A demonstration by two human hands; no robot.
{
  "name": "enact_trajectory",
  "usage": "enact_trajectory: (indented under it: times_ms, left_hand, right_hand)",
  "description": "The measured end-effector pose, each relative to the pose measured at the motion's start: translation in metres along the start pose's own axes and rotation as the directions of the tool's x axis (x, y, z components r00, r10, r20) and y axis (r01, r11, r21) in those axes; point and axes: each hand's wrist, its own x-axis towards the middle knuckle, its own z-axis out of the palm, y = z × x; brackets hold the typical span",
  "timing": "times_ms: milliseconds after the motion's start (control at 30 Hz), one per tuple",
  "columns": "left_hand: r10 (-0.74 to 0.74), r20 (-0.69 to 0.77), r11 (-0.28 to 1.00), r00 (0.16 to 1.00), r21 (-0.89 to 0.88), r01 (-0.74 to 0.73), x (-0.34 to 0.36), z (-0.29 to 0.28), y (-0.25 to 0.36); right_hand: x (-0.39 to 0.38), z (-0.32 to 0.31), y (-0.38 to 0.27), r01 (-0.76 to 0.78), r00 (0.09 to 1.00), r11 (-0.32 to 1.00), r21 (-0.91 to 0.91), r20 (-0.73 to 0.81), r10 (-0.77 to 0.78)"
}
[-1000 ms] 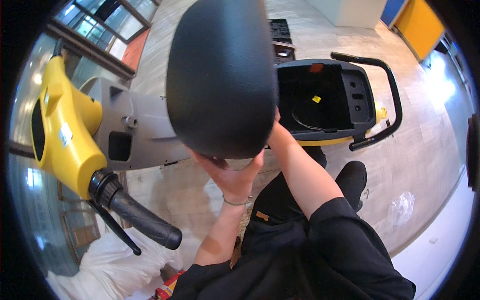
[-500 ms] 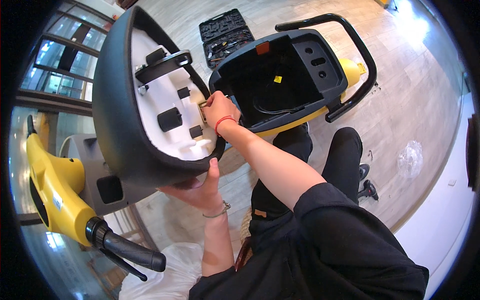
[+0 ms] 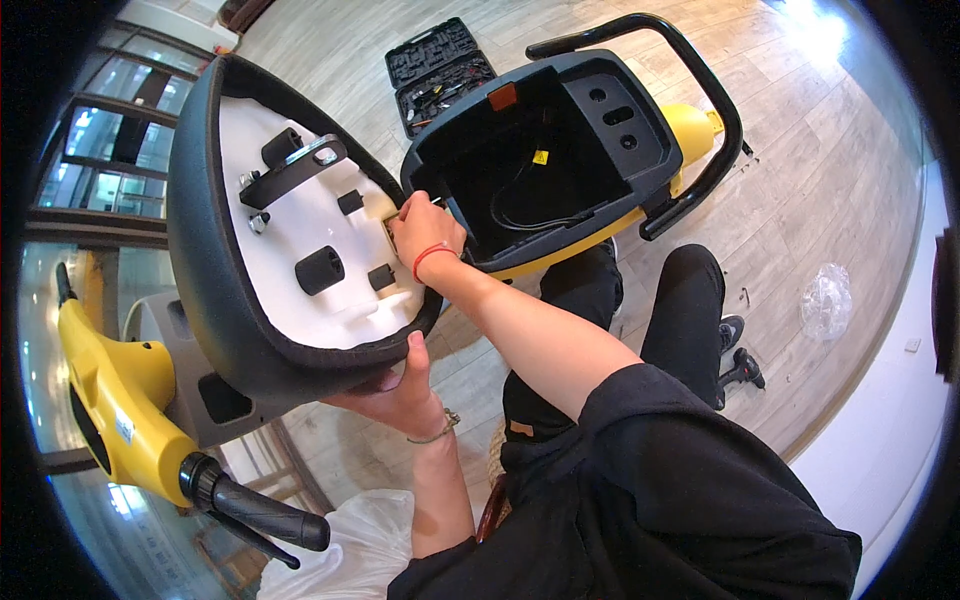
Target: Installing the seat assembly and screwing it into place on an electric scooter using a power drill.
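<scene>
A black scooter seat (image 3: 195, 245) is raised on its side, its white underside (image 3: 270, 215) facing right. Black rubber pads (image 3: 320, 268) and a black metal bracket (image 3: 290, 172) with bolts stand out from that underside. My left hand (image 3: 395, 395) holds the seat's lower edge from beneath, thumb up against the rim. At the seat's right edge, by a cream-coloured hinge part (image 3: 388, 228), my right hand (image 3: 428, 232) is closed with fingers pinched. A thin metal piece shows near its fingertips; what exactly it grips is hidden.
The open storage compartment (image 3: 650, 165) lies to the right, with a black grab rail (image 3: 722, 110) around it. Yellow handlebars (image 3: 130, 390) are at left. A tool case (image 3: 440, 75), a power drill (image 3: 742, 370) and clear plastic wrap (image 3: 826, 302) lie on the floor.
The seat has tilted slightly, showing more of its white underside. The view has shifted a little. Both hands keep their places on the seat and at the hinge.
</scene>
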Motion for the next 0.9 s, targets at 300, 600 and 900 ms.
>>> enact_trajectory:
  times_ms: [300, 600, 900]
  left_hand:
    - [0.039, 0.029, 0.999, 0.999, 0.034, -0.040, 0.000, 0.005, 0.005]
    - [-0.037, -0.110, 0.965, 0.993, 0.254, 0.064, -0.009, -0.005, -0.007]
    - [0.055, 0.237, 0.105, 0.970, 0.965, -0.242, 0.029, -0.086, -0.055]
  right_hand:
    - [-0.043, -0.030, 0.033, 0.651, 0.750, 0.744, 0.151, -0.279, -0.600]
    - [-0.156, -0.233, 0.289, 0.250, 0.860, 0.930, 0.271, -0.503, -0.084]
    - [-0.177, -0.337, 0.629, -0.728, 0.562, 0.676, 0.118, -0.461, 0.687]
